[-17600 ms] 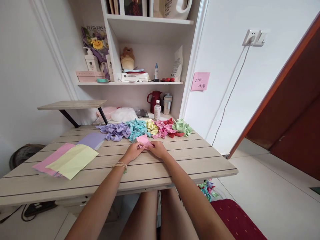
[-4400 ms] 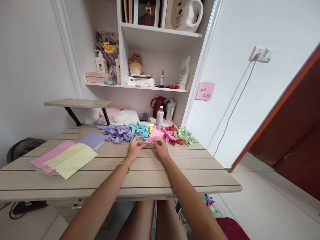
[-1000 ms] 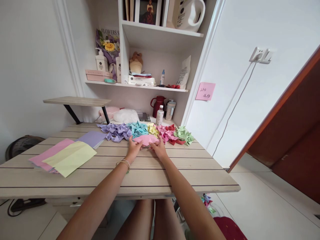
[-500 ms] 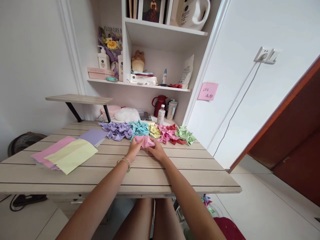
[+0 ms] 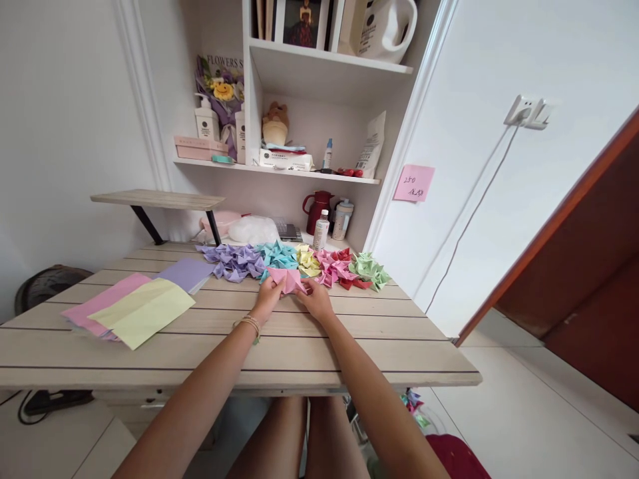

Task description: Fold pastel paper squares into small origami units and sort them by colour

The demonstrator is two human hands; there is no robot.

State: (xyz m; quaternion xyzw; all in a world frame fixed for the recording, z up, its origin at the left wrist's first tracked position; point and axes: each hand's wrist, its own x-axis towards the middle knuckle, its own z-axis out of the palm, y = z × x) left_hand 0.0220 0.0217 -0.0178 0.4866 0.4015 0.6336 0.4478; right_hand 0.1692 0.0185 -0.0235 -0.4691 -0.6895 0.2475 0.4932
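Between my two hands is a piece of folded pink paper point(image 5: 284, 279), held just above the tabletop. My left hand point(image 5: 268, 297) pinches its left side, and a bracelet circles that wrist. On the right side, my right hand point(image 5: 315, 299) has its fingers closed on the paper's edge. Right behind it lies a row of folded paper pieces: purple point(image 5: 237, 261), blue point(image 5: 279, 255), yellow point(image 5: 308, 261), pink point(image 5: 333, 267), red point(image 5: 355, 283) and green point(image 5: 369, 269).
Flat sheets, yellow point(image 5: 144, 311), pink point(image 5: 107, 303) and purple point(image 5: 186, 273), lie on the wooden table point(image 5: 299, 359) at the left. A small raised shelf point(image 5: 157, 197) stands behind them. At the back are a bottle point(image 5: 321, 231), a red jug point(image 5: 317, 211) and a tumbler point(image 5: 342, 219).
The pink paper has shifted slightly in my fingers, and its front faces now look flatter and more upright. Both hands stay in nearly the same place.
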